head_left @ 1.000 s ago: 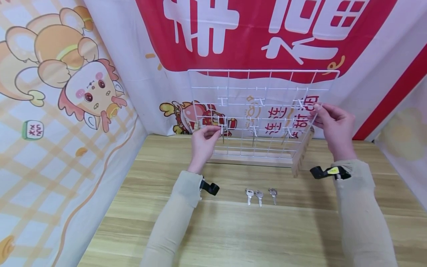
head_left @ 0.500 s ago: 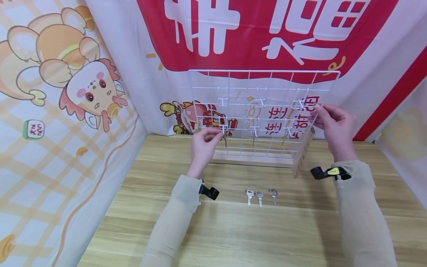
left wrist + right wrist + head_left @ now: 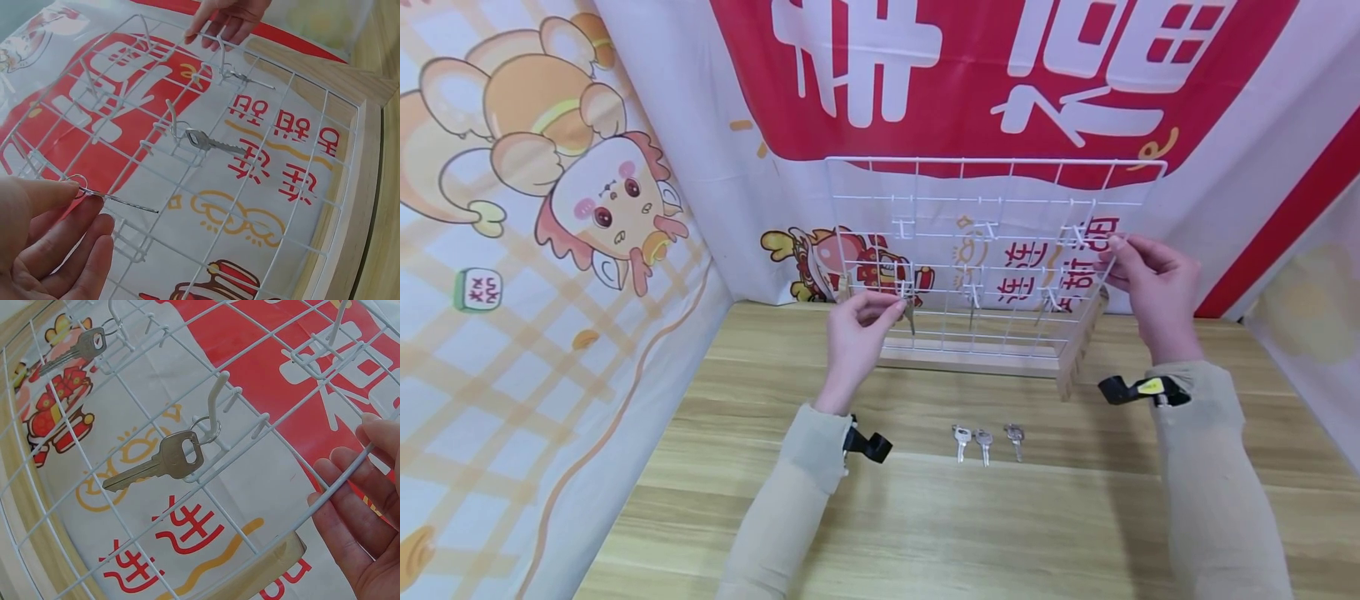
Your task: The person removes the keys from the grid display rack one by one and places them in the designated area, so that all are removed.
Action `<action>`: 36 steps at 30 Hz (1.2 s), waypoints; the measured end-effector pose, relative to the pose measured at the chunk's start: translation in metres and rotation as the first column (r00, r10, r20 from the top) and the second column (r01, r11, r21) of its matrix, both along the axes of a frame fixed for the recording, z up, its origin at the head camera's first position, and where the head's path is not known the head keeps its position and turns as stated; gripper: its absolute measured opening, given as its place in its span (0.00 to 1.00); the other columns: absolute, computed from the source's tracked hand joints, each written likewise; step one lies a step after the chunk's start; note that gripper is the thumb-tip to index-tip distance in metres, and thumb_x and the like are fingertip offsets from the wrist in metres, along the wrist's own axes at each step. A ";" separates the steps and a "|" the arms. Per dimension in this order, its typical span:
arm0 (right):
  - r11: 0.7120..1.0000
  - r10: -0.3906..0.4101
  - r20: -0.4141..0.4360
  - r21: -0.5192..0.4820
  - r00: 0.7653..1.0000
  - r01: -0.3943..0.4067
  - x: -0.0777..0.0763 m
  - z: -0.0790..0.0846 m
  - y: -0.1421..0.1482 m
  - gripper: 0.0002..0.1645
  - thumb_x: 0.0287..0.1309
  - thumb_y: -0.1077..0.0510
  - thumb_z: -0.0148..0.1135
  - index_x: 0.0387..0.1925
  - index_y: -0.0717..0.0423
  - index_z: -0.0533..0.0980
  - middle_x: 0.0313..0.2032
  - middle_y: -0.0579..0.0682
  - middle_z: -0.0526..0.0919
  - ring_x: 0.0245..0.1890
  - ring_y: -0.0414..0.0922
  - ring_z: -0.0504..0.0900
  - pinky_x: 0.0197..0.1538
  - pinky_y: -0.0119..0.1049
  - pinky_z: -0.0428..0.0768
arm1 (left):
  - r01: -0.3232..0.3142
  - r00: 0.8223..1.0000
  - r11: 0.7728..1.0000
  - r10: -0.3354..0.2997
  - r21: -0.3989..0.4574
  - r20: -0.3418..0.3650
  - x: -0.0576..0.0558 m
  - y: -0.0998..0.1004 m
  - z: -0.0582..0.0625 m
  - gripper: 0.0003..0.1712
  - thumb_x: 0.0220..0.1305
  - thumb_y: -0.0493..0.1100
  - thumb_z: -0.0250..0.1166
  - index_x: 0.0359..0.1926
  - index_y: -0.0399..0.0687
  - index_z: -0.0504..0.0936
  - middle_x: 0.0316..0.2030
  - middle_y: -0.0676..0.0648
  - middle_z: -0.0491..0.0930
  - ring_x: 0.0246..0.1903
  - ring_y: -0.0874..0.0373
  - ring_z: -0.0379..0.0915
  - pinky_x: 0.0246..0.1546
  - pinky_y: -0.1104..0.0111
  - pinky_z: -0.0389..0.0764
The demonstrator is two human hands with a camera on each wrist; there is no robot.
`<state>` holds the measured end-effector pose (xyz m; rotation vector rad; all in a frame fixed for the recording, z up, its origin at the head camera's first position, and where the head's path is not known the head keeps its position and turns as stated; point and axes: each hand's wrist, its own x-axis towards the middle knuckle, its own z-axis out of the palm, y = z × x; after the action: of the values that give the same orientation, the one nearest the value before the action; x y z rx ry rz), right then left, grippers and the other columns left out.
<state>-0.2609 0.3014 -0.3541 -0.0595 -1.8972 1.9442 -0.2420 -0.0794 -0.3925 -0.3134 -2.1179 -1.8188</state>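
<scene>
Head view, loose keys (image 3: 984, 439): three on the surface (image 3: 925, 517), before your wire rack (image 3: 962, 361).
Head, right hand (image 3: 1161, 283): you grip the rack's edge.
Left wrist, left hand (image 3: 49, 259): you pinch a ringed key (image 3: 128, 202) at the rack.
Right wrist, hooked key (image 3: 175, 457): hangs from a hook (image 3: 214, 405).

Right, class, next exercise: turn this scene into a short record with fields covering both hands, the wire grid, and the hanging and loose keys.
Left hand: pinches a toothed silver metal key by its ring
Right hand: grips the right edge of the white wire grid
Grid support: pale wooden base
Hanging: two ringed silver keys, on the middle and right lower white hooks
Loose: three flat silver keys, on the light wood-grain table
</scene>
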 end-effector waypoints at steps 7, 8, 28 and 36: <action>1.000 -0.001 0.001 -0.001 1.000 0.001 0.000 -0.001 0.000 0.26 0.59 0.46 0.72 0.57 0.52 0.83 0.50 0.54 0.87 0.43 0.40 0.88 0.44 0.27 0.82 | 0.029 1.000 1.000 -0.029 0.000 0.000 0.009 -0.001 0.000 0.09 0.63 0.44 0.74 0.42 0.45 0.88 0.37 0.52 0.88 0.37 0.56 0.85 0.41 0.62 0.85; 1.000 -0.002 0.002 -0.001 1.000 0.002 0.000 -0.001 0.001 0.26 0.59 0.46 0.72 0.57 0.52 0.83 0.50 0.54 0.87 0.43 0.40 0.88 0.44 0.27 0.82 | 0.037 0.999 0.999 -0.037 -0.001 0.010 0.011 -0.002 -0.002 0.09 0.63 0.44 0.75 0.42 0.46 0.88 0.37 0.52 0.88 0.37 0.56 0.85 0.41 0.63 0.85; 0.999 0.021 0.003 -0.024 1.000 -0.021 0.002 0.002 -0.002 0.26 0.59 0.47 0.72 0.57 0.53 0.83 0.48 0.54 0.87 0.43 0.41 0.88 0.45 0.28 0.82 | 0.145 0.949 0.989 -0.135 -0.015 0.285 0.034 -0.008 -0.069 0.06 0.61 0.35 0.74 0.38 0.42 0.87 0.35 0.47 0.88 0.35 0.54 0.86 0.39 0.65 0.87; 1.000 0.007 0.018 -0.020 1.000 -0.006 0.003 0.002 -0.002 0.30 0.59 0.46 0.72 0.59 0.54 0.82 0.48 0.52 0.87 0.44 0.40 0.88 0.46 0.26 0.81 | 0.179 0.921 0.984 -0.175 0.019 0.348 0.039 -0.012 -0.083 0.06 0.62 0.31 0.72 0.39 0.35 0.84 0.36 0.41 0.88 0.35 0.50 0.86 0.38 0.64 0.87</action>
<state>-0.2582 0.2999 -0.3521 -0.0765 -1.8921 1.9729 -0.2026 -0.0911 -0.4758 -0.2015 -2.4056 -2.0961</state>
